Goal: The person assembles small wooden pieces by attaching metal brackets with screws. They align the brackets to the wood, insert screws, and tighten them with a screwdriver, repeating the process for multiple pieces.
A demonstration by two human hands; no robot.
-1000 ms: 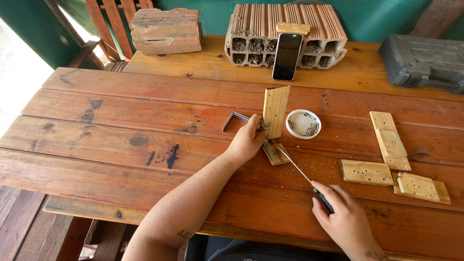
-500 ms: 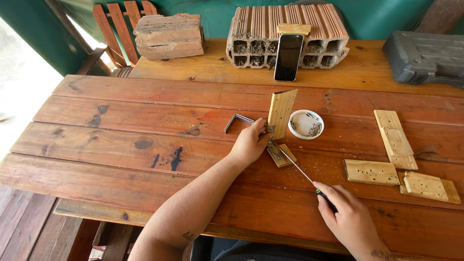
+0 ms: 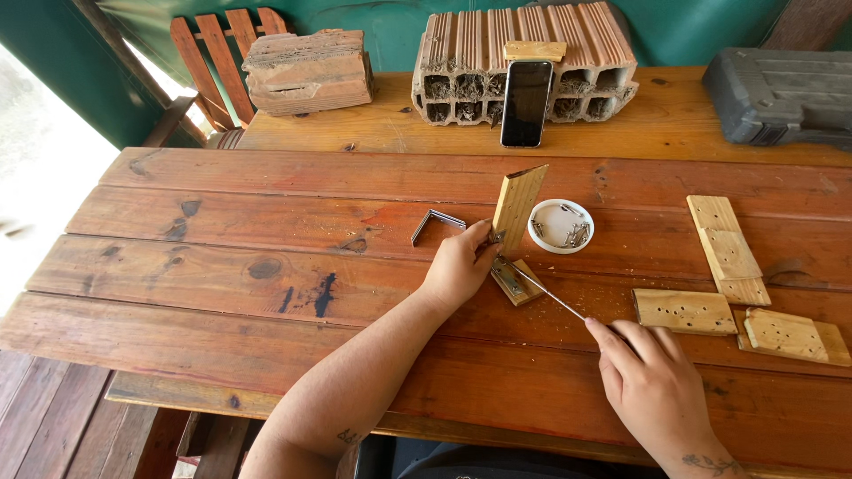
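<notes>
Left hand (image 3: pixel 457 266) grip pinched on an upright wooden block (image 3: pixel 517 206) mid-desk, right hand (image 3: pixel 655 381) grip closed around a screwdriver (image 3: pixel 541 293) angled toward 10 o'clock at the block's base, white dish of screws (image 3: pixel 561 225) just at 3 o'clock, metal bracket (image 3: pixel 435 222) at 9 o'clock, red plank desk (image 3: pixel 266 266).

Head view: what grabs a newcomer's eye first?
Mid-table, the left hand steadies an upright pale wooden block fixed by a metal bracket to a flat one, while the right hand aims a thin screwdriver at its base. Behind, a black phone leans against a ribbed hollow clay brick.
</notes>
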